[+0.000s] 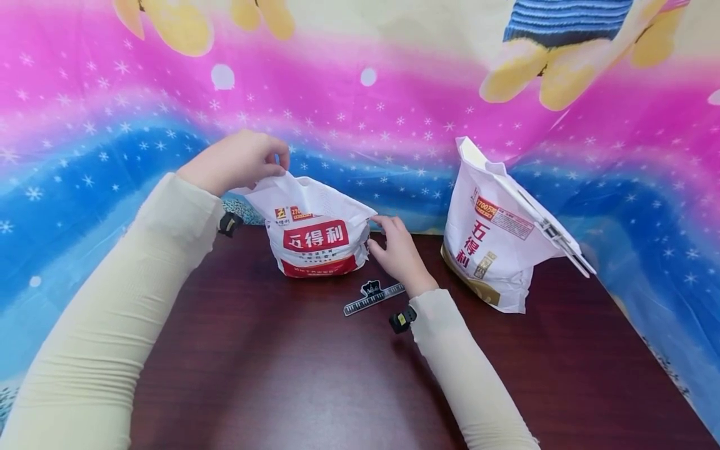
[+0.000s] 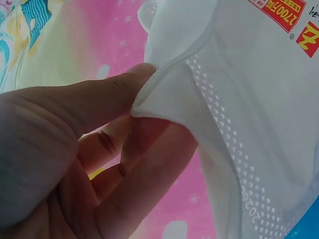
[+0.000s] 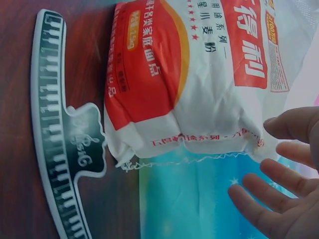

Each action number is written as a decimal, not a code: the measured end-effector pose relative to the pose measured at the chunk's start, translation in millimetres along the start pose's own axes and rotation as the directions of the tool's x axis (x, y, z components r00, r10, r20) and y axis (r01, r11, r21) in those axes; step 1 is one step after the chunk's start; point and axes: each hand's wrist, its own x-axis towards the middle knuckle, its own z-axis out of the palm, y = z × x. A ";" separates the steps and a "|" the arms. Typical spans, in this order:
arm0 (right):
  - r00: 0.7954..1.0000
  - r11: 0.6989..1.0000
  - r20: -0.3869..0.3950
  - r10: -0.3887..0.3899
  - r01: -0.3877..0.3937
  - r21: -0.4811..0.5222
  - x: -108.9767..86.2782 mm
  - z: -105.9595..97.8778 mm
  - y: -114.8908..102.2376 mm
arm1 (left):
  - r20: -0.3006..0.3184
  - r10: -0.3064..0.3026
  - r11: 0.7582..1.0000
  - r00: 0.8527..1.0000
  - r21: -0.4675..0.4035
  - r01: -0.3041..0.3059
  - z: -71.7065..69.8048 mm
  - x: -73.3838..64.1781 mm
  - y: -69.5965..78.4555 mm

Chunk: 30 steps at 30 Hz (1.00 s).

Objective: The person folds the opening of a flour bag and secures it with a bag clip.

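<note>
A white and red flour bag point(image 1: 315, 240) stands on the table, its top pulled up on the left. My left hand point(image 1: 242, 159) pinches that upper left corner; thumb and fingers sandwich the white fabric edge in the left wrist view. My right hand point(image 1: 402, 253) is at the bag's right side, fingers spread and loosely bent, with no hold visible. In the right wrist view its thumb point(image 3: 291, 122) is very near the bag's side; contact is hard to tell. A long black clip point(image 1: 374, 299) with a piano-key pattern lies in front of the bag.
Further right stands a second flour bag point(image 1: 489, 250), white and gold, with a long clip point(image 1: 551, 234) across its slanted top. A dark red-brown table point(image 1: 270, 375) carries everything. Behind it hangs a patterned pink and blue cloth point(image 1: 360, 112).
</note>
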 end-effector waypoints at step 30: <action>0.928 0.981 0.355 0.112 -0.045 -0.190 -33.2 21.4 1.9 | -0.027 0.023 0.999 0.999 0.025 -0.023 1.6 -3.4 -3.5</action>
